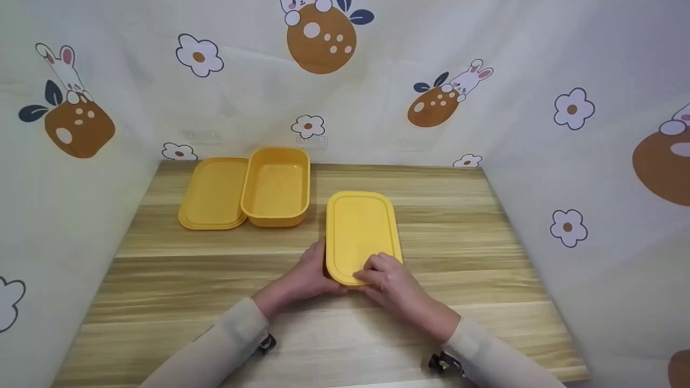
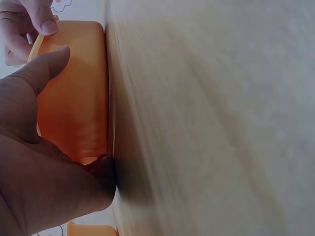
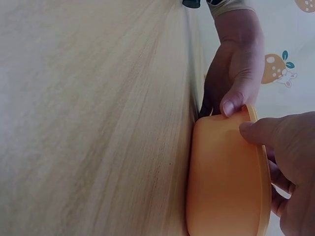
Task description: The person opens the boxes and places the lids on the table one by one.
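A yellow rectangular food container [image 3: 221, 177] stands on the table with its yellow lid [image 1: 361, 223] on top. My left hand [image 1: 303, 276] grips its near left corner, thumb across the near wall and fingers along the left side, low by the tabletop in the left wrist view. At the near edge, toward the right, my right hand [image 1: 396, 288] pinches the lid's rim, with curled fingers on top and the thumb below the lip. The container's inside is hidden under the lid.
Farther back on the left, an uncovered yellow container [image 1: 276, 188] sits beside another yellow lid [image 1: 214, 193], whose right edge it overlaps. The wood-grain table [image 1: 458, 231] is bordered at the back and sides by patterned cloth [image 1: 377, 108].
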{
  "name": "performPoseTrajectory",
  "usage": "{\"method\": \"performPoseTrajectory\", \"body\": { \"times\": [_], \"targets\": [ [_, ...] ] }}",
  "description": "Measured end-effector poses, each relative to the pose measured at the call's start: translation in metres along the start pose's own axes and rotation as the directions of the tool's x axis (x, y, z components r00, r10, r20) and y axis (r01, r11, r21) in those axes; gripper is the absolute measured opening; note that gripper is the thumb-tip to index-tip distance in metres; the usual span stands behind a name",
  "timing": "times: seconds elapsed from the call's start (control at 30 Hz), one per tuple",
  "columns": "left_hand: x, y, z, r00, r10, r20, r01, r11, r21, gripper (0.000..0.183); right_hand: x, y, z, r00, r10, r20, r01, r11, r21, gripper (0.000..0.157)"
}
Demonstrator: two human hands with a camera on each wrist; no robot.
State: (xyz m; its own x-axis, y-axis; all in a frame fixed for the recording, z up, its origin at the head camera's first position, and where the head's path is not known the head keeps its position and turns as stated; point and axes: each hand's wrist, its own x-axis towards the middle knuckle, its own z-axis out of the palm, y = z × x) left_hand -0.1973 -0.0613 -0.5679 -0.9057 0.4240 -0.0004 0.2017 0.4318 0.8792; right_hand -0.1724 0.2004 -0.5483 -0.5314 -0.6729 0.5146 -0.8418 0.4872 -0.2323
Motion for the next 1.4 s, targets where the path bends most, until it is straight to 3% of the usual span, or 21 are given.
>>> {"method": "performPoseTrajectory", "body": {
  "times": [0.8,1.4],
  "targets": [
    [0.0005,-0.0010,0.0020,1.000,-0.013,-0.008,0.013,1.000,-0.005,0.128,0.0015,0.0007,-0.0037,0.998,0.039,0.040,-0.041,0.997,0.063,0.027],
    [0.0006,-0.0005,-0.0004,1.000,-0.006,-0.009,0.006,1.000,-0.002,0.126,0.0044,-0.0004,-0.0052,0.997,0.073,-0.007,-0.072,0.988,0.138,0.025]
  ]
}}
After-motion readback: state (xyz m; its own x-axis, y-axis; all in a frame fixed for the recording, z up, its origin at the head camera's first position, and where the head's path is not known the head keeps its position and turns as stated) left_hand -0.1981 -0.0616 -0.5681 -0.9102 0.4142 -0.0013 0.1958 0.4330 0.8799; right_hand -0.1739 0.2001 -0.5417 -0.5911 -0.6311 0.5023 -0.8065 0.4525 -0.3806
